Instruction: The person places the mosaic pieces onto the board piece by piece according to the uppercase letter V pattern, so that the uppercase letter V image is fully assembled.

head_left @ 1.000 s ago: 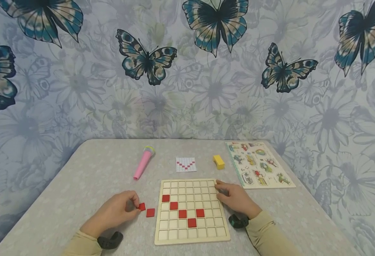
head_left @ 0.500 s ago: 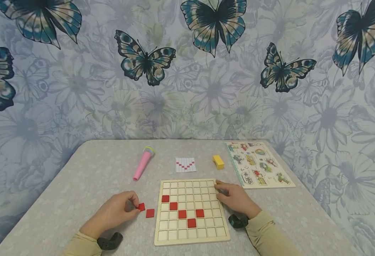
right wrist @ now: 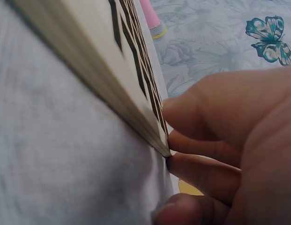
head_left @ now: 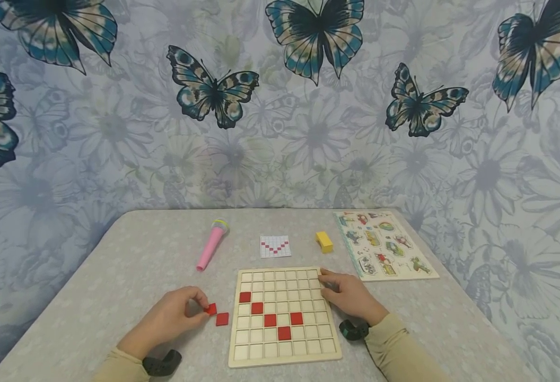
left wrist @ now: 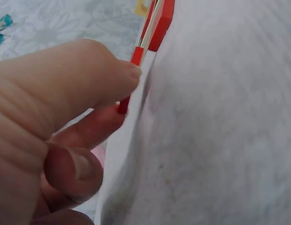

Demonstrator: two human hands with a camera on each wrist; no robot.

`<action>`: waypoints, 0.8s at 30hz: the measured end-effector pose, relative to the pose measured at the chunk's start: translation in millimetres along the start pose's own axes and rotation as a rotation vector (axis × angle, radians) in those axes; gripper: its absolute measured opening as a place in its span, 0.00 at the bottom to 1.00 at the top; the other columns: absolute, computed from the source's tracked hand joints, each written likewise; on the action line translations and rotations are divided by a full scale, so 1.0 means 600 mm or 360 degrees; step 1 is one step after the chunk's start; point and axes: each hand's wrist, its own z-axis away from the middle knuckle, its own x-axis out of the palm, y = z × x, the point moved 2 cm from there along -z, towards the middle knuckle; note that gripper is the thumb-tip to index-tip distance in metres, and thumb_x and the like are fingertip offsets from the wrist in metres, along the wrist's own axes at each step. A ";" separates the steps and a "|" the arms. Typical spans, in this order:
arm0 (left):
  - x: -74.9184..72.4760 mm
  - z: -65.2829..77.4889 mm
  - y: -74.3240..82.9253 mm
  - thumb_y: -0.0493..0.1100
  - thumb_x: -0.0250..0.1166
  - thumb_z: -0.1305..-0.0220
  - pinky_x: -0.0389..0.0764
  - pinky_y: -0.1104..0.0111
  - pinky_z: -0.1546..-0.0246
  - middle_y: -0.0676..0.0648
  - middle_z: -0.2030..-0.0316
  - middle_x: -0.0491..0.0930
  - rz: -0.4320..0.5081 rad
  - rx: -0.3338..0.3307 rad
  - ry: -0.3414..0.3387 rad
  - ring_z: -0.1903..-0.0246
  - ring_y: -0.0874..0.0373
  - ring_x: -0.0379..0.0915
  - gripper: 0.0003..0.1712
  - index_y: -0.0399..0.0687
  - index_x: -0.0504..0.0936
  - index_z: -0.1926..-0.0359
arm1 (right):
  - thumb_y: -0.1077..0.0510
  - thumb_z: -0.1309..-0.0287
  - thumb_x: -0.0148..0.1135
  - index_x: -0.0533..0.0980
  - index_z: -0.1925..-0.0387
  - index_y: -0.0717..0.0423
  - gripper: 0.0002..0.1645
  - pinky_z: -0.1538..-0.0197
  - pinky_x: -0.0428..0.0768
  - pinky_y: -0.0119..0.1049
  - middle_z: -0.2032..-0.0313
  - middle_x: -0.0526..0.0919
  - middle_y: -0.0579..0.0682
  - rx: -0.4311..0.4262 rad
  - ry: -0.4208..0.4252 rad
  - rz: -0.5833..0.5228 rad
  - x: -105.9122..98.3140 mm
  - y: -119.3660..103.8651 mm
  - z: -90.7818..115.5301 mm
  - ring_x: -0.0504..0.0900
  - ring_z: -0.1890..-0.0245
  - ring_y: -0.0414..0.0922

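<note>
On the left of the table, my left hand (head_left: 167,321) pinches a small red square tile (head_left: 211,309) between thumb and index finger. The left wrist view shows this tile edge-on (left wrist: 136,56) by the fingertips. A second red tile (head_left: 222,319) lies loose between that hand and a pale wooden grid board (head_left: 304,286). Several red tiles, one of them a tile (head_left: 284,333) low on the board, sit in its squares, stepping down and then up. My right hand (head_left: 353,297) grips the board's far right corner, thumb and fingers against its edge (right wrist: 136,119).
Behind the board lies a small card (head_left: 276,246) printed with a red V of squares. A pink toy microphone (head_left: 210,246) is left of it, a yellow block (head_left: 324,242) right. A picture puzzle board (head_left: 387,246) lies at the far right. The patterned wall rises behind.
The head view has shifted slightly, moving everything a little to the left. Both hands, the tiles and the board otherwise stay in place.
</note>
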 end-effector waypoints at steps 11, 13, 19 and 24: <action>-0.005 -0.009 0.038 0.44 0.77 0.41 0.70 0.72 0.80 0.60 0.62 0.83 0.0066 0.0137 -0.0051 0.82 0.68 0.65 0.11 0.61 0.84 0.60 | 0.54 0.31 0.64 0.79 0.36 0.57 0.24 0.53 0.72 0.36 0.30 0.74 0.52 -0.0020 0.0020 -0.0008 0.006 -0.005 -0.003 0.83 0.49 0.52; -0.002 -0.015 0.056 0.44 0.77 0.41 0.71 0.72 0.79 0.61 0.62 0.83 0.0069 0.0160 -0.0087 0.81 0.68 0.65 0.11 0.61 0.85 0.60 | 0.55 0.31 0.64 0.79 0.36 0.57 0.25 0.55 0.72 0.35 0.30 0.74 0.53 -0.0028 0.0025 0.0015 0.007 -0.003 -0.004 0.84 0.52 0.53; 0.024 -0.053 0.130 0.43 0.76 0.42 0.75 0.70 0.71 0.61 0.63 0.83 -0.0023 0.0295 -0.0105 0.75 0.67 0.71 0.09 0.58 0.86 0.60 | 0.55 0.32 0.64 0.79 0.36 0.56 0.24 0.58 0.73 0.33 0.31 0.75 0.52 -0.0032 0.0035 0.0088 0.005 0.006 -0.006 0.82 0.61 0.43; 0.066 -0.093 0.186 0.45 0.75 0.42 0.77 0.68 0.63 0.62 0.64 0.84 -0.0100 0.0330 -0.0147 0.64 0.63 0.78 0.08 0.58 0.86 0.61 | 0.54 0.32 0.65 0.79 0.37 0.56 0.25 0.56 0.72 0.35 0.31 0.75 0.53 -0.0043 0.0037 0.0082 0.002 0.006 -0.007 0.81 0.57 0.41</action>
